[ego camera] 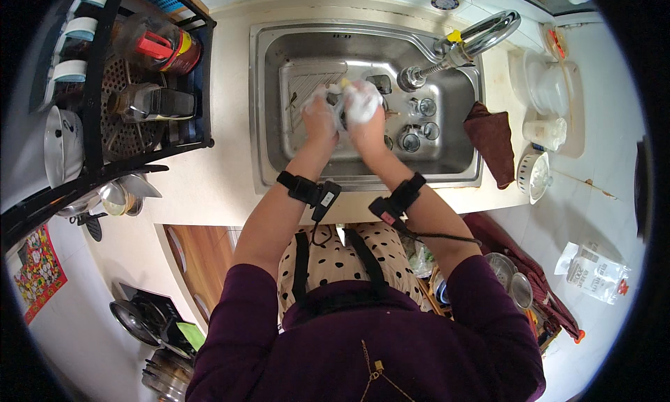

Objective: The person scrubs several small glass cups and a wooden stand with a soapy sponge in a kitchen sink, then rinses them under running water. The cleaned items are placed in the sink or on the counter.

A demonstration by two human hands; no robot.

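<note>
Over the stainless-steel sink (455, 164), my left hand (320, 114) and my right hand (365, 109) are close together and covered in white suds. Between them is a dark or clear glass item, mostly hidden by foam and fingers; my left hand grips it. Foam (362, 99) with a bit of yellow, perhaps a sponge, lies in my right hand. Several small glass mugs (410, 141) stand on the sink floor right of my hands, and another glass vessel (380, 82) lies just above them. A wire rack (298, 88) lies in the sink's left part.
A chrome faucet (489, 33) arches over the sink's back right. A brown cloth (492, 143) drapes by the right rim. Farther right are plastic containers (544, 85) and a lidded white bowl (533, 177). A black shelf rack (209, 88) with jars stands at the left.
</note>
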